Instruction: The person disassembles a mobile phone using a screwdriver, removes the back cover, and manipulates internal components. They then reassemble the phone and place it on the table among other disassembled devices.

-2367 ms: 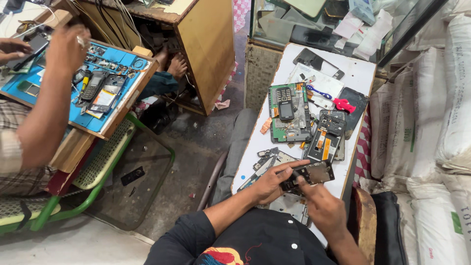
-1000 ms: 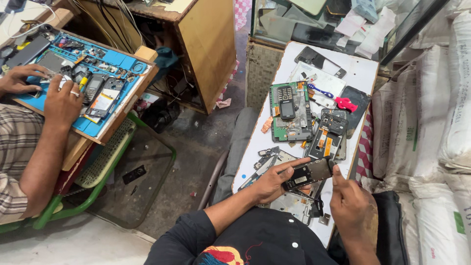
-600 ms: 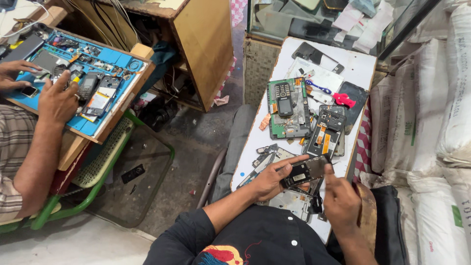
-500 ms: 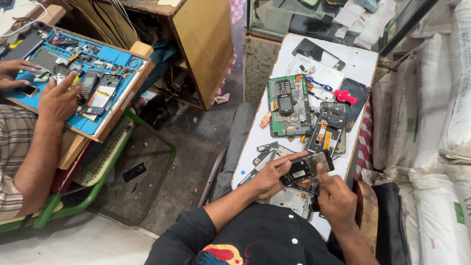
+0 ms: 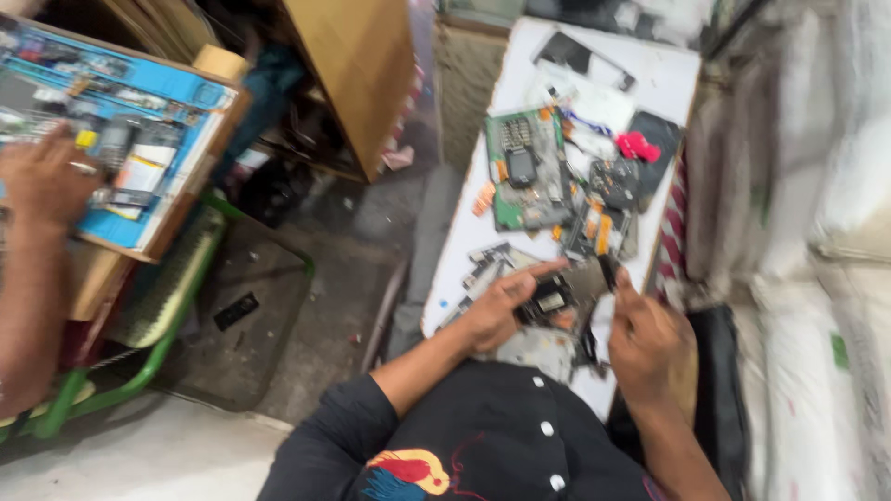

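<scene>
My left hand (image 5: 497,314) grips an opened dark phone (image 5: 555,299) at the near end of a white table (image 5: 673,70). The phone's inner parts face up. My right hand (image 5: 650,341) is just right of it, fingers curled. Its thumb and forefinger pinch what looks like a small dark tool (image 5: 608,271) at the phone's right edge. The picture is blurred by motion, so finer detail is lost.
A green circuit mat (image 5: 524,172), a red piece (image 5: 637,146), a black phone (image 5: 664,137) and several loose parts lie farther up the table. At the left, another person's hand (image 5: 42,181) rests on a blue work mat (image 5: 148,111). A wooden cabinet (image 5: 362,79) stands between; white sacks (image 5: 835,186) at the right.
My right hand has moved in from beside the phone to its right edge. The view has swung and blurred. The other person's hand stays on the blue mat.
</scene>
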